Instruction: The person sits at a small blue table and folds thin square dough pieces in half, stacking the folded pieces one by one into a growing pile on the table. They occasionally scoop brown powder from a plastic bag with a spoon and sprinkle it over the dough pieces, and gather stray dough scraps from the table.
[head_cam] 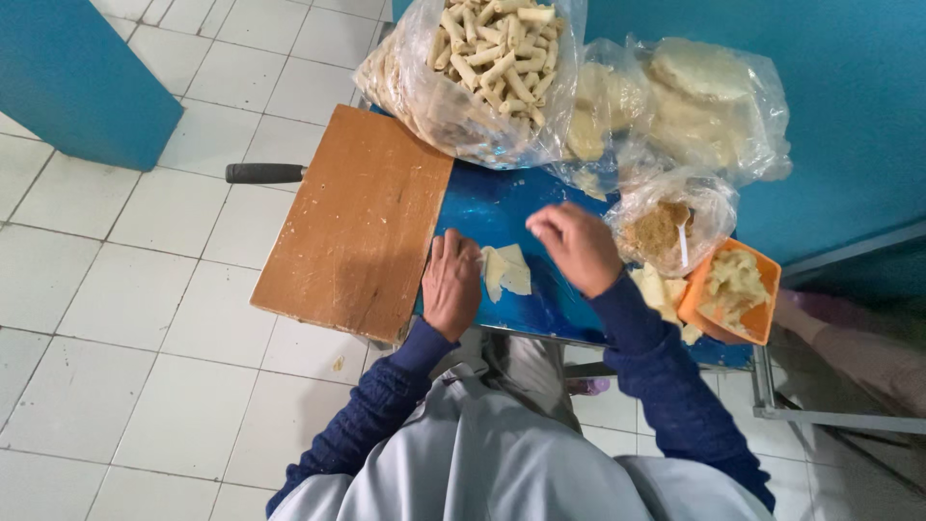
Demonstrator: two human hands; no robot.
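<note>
Bare blue tabletop point(487, 207) left open between wooden board point(357, 224) and plastic bags, far edge closed off by bag of rolls point(482, 72) and bags of flat dough point(690, 96), right side blocked by orange tub point(735, 289), board top left unoccupied.

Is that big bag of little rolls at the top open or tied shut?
Open. The clear bag of rolls gapes at its mouth, and the rolls lie uncovered.

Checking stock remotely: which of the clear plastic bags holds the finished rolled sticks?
The big open bag at the table's far left, above the wooden board. The others hold flat round wrappers or brown crumbly filling.
</note>
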